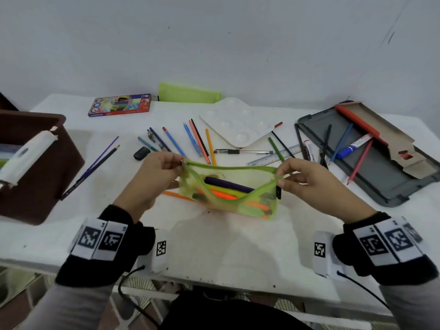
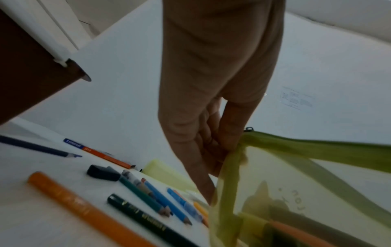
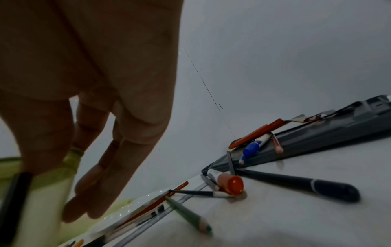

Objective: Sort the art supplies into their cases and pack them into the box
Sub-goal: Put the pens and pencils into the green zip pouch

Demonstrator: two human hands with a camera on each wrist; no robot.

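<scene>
Both hands hold a green pouch up just above the white table. The left hand pinches its zipper end and the right hand pinches the other end. The pouch is open, with markers inside, and the brown box sits far to the left.

Left hand, right hand pinch open pouch.
</scene>
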